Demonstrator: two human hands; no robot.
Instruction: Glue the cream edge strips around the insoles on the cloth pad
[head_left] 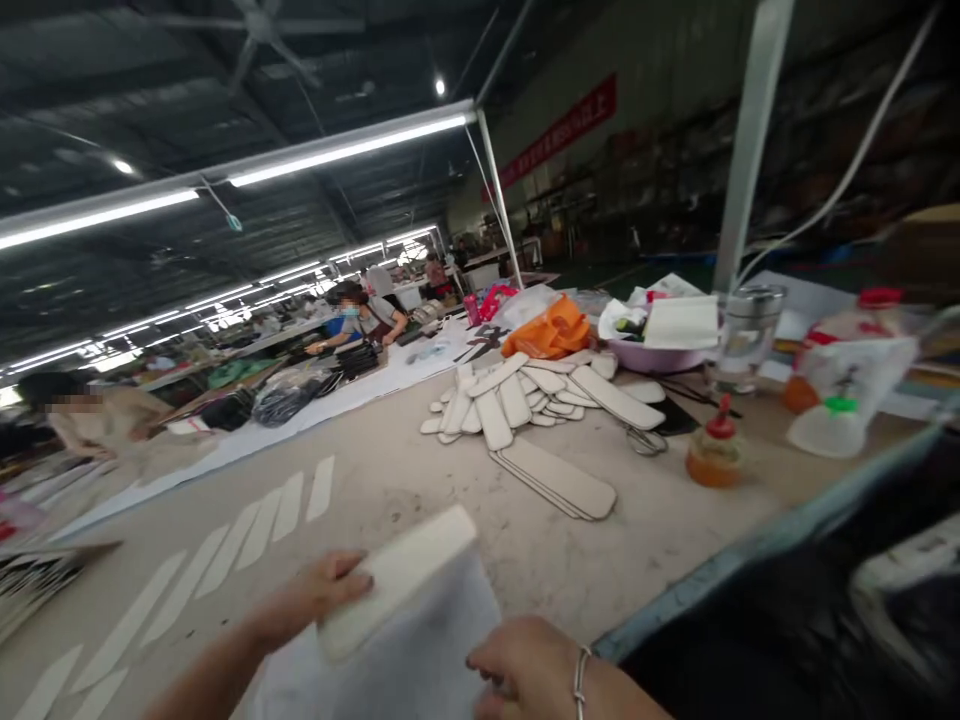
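Left hand (319,597) grips a stack of pale strips (397,580); right hand (525,668), curled, presses a white sheet (420,660) on the worktable (390,480)

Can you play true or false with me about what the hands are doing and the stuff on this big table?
1. The left hand holds a pale flat strip. True.
2. The right hand wears a bracelet. True.
3. The pile of pale strips lies on the floor. False: it lies on the table.
4. The small bottle with orange liquid has a blue cap. False: its cap is red.
5. The orange bag sits behind the pile. True.
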